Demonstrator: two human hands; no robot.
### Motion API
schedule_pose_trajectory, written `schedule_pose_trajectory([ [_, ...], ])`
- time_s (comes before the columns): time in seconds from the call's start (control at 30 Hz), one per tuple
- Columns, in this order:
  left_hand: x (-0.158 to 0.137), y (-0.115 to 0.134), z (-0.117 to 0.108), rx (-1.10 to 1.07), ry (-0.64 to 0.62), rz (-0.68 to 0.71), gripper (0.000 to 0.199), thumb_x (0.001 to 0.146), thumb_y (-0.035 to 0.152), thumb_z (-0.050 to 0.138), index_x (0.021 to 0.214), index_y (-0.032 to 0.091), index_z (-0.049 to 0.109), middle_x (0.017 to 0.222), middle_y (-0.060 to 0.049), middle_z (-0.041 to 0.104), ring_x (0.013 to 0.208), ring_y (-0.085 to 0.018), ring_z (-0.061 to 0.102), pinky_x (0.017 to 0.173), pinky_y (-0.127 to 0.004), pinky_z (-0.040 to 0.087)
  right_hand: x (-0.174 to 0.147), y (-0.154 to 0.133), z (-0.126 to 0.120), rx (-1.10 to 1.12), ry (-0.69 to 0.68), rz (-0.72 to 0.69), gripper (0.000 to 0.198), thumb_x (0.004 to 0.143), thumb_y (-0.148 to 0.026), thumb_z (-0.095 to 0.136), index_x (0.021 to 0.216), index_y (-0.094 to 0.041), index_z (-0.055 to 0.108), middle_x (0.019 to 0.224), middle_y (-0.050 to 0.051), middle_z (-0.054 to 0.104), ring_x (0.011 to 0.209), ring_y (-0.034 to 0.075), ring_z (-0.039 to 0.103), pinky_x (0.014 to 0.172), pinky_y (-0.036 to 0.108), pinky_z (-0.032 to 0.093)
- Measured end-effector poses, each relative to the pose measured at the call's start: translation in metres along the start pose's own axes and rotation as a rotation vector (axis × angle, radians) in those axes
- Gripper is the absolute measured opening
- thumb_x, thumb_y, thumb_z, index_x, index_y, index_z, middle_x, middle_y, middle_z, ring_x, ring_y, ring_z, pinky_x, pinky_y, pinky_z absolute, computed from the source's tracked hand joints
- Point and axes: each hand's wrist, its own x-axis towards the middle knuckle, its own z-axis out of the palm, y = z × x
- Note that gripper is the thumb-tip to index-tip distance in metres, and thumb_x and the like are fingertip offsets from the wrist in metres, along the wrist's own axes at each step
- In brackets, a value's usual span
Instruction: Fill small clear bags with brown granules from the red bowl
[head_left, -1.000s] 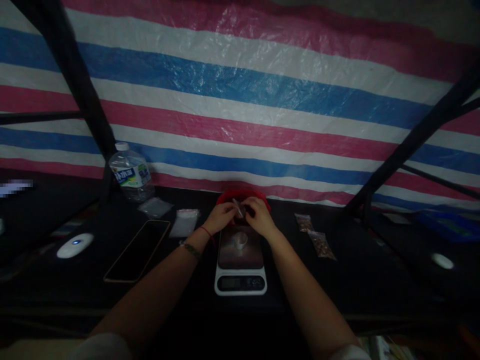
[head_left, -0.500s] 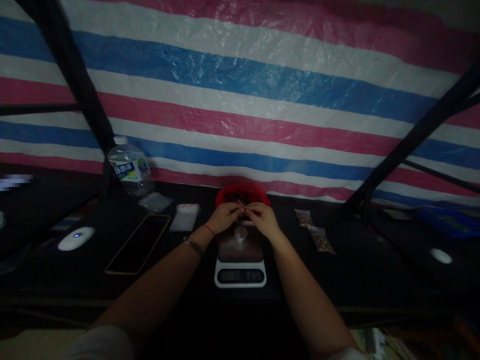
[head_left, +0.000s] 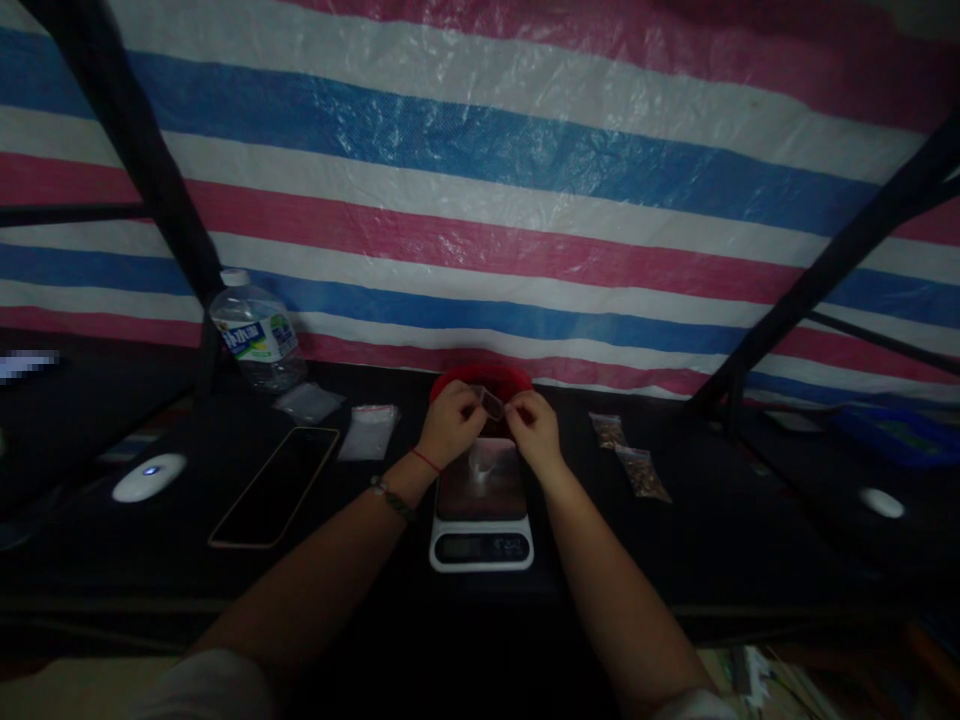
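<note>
Left hand (head_left: 452, 422) and right hand (head_left: 534, 430) have drawn slightly apart; each one's fingers are pinched closed on a small clear bag (head_left: 492, 404), between the red bowl (head_left: 484, 374) and scale (head_left: 481, 507).

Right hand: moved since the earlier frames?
Yes. Judged against the digital scale, the right hand has shifted slightly to the right.
</note>
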Motion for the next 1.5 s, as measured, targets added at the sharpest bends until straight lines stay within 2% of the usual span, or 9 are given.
schedule_pose_trajectory([
  [0.13,0.005,0.001,-0.009,-0.062,0.031,0.005,0.018,0.075,0.014,0.048,0.057,0.017,0.050,0.075,-0.003,0.056,0.077,-0.015,0.054,0.072,-0.027,0.043,0.000,0.010,0.004,0.358,-0.032,0.269,0.029,0.080,-0.035,0.053,0.103,-0.021,0.061,0.113,0.007,0.062,0.102,0.020,0.057,0.083,0.034,0.048],
  [0.23,0.006,0.002,-0.014,-0.097,0.001,0.001,0.017,0.076,0.015,0.048,0.059,0.017,0.050,0.072,-0.003,0.057,0.075,-0.015,0.054,0.071,-0.027,0.043,-0.001,0.013,0.008,0.622,-0.132,0.532,0.045,0.077,-0.034,0.058,0.121,-0.026,0.053,0.122,0.006,0.059,0.100,0.019,0.061,0.077,0.032,0.051],
  [0.43,0.007,-0.003,-0.016,-0.126,-0.007,0.052,0.016,0.074,0.017,0.050,0.058,0.017,0.051,0.067,0.000,0.056,0.064,-0.012,0.052,0.060,-0.023,0.042,-0.002,0.008,0.004,1.016,-0.181,0.723,0.038,0.072,-0.027,0.070,0.108,-0.023,0.062,0.093,0.002,0.069,0.071,0.013,0.064,0.060,0.023,0.052],
  [0.63,0.009,-0.026,-0.020,0.047,0.188,-0.001,0.016,0.080,0.025,0.055,0.069,0.017,0.064,0.080,-0.004,0.066,0.079,-0.015,0.060,0.078,-0.028,0.048,0.000,0.009,0.001,1.145,-0.152,0.702,0.026,0.067,-0.018,0.075,0.091,-0.021,0.064,0.088,0.000,0.069,0.072,0.012,0.065,0.059,0.020,0.053],
  [0.77,0.007,-0.050,-0.019,0.189,0.245,0.003,0.024,0.085,0.031,0.051,0.080,0.016,0.069,0.101,-0.009,0.065,0.097,-0.019,0.059,0.092,-0.035,0.047,0.003,0.015,0.000,1.130,0.009,0.701,0.028,0.068,-0.021,0.074,0.093,-0.025,0.061,0.089,-0.002,0.069,0.076,0.013,0.066,0.061,0.023,0.055],
  [0.9,0.003,-0.067,-0.013,0.224,0.162,-0.073,0.028,0.085,0.034,0.049,0.086,0.017,0.071,0.117,-0.010,0.062,0.108,-0.021,0.057,0.100,-0.036,0.043,0.004,0.019,0.000,1.071,0.112,0.656,0.032,0.066,-0.024,0.075,0.094,-0.025,0.059,0.092,-0.003,0.067,0.079,0.013,0.066,0.063,0.024,0.056],
  [1.1,-0.002,-0.068,-0.006,0.227,-0.006,-0.199,0.035,0.085,0.032,0.048,0.108,0.013,0.066,0.119,-0.011,0.062,0.113,-0.022,0.056,0.105,-0.036,0.041,0.007,0.021,0.014,0.812,0.290,0.488,0.028,0.066,-0.028,0.072,0.089,-0.022,0.057,0.089,-0.001,0.064,0.077,0.013,0.064,0.064,0.027,0.057],
  [1.27,-0.003,-0.068,-0.003,0.177,-0.007,-0.188,0.047,0.074,0.015,0.048,0.119,0.013,0.059,0.125,-0.009,0.059,0.120,-0.021,0.051,0.110,-0.036,0.036,0.016,0.023,0.027,0.468,0.086,0.354,0.026,0.070,-0.033,0.066,0.092,-0.019,0.062,0.082,0.002,0.065,0.069,0.016,0.062,0.060,0.029,0.055],
  [1.5,-0.001,-0.071,-0.001,0.154,0.044,-0.149,0.058,0.067,0.010,0.047,0.124,0.013,0.055,0.126,-0.010,0.058,0.120,-0.022,0.051,0.110,-0.037,0.036,0.017,0.020,0.033,0.141,0.024,0.218,0.022,0.075,-0.031,0.057,0.090,-0.018,0.067,0.083,0.004,0.068,0.076,0.019,0.064,0.072,0.032,0.052],
])
